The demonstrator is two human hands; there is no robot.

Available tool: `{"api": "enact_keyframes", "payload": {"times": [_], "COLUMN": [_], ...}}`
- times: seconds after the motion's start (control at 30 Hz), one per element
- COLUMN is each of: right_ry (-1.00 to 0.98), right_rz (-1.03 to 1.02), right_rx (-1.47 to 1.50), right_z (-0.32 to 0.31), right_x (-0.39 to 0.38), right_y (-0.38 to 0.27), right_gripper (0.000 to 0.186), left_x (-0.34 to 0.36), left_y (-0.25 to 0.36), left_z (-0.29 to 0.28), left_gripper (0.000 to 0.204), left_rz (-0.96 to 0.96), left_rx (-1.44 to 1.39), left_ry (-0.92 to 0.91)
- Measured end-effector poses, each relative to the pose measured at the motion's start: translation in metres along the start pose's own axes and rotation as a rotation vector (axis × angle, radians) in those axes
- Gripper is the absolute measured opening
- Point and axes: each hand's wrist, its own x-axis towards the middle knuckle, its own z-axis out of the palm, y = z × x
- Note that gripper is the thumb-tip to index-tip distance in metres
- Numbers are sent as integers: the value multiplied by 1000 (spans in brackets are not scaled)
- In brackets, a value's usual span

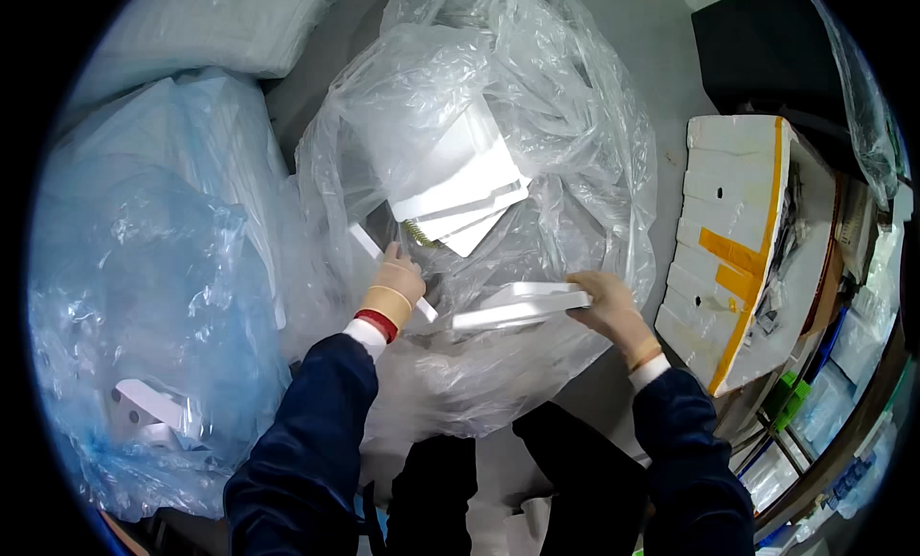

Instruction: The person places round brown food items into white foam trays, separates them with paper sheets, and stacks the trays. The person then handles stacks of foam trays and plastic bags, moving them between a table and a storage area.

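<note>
My left hand (394,280), in a beige glove with a red band at the wrist, is closed around a narrow white plastic piece (366,241) whose two ends show on either side of the fingers. My right hand (609,312), gloved too, grips the right end of flat white plastic panels (517,312); how many there are is hard to tell. Both hands are over the near part of a large clear plastic bag (594,153), spread wide. Deeper in the bag, beyond my left hand, several white panels (465,173) lie fanned over one another, with a small green-yellow patch at their edge.
On the left stands a bulging bluish plastic bag (144,268) with white parts (149,403) inside. At the right, a white foam box (721,220) with orange tape holds mixed items. A black container (767,53) sits behind it, and a green basket (786,400) lies nearer me.
</note>
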Motion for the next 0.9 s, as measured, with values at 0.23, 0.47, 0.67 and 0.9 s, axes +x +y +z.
{"api": "enact_keyframes", "payload": {"times": [0.23,0.47,0.67,0.9], "right_ry": [493,152,-365,-336], "right_rz": [401,536,15,-144], "right_rx": [1202,1759,1429,946], "right_z": [-74,-14,52,63], "right_x": [-87,-48,-38,41], "right_y": [-18,-76,-124,-86], "right_gripper": [55,41,53,58], "left_x": [-173,-170,-168,-211], "left_y": [-47,4,51,44], "left_z": [-121,-106,-38,8], "left_gripper": [30,70,88,75], "left_rz": [-52,-339,-285,-552], "left_rx": [-958,-2348,-2894,-2623], "left_ry": [849,561,735,780]}}
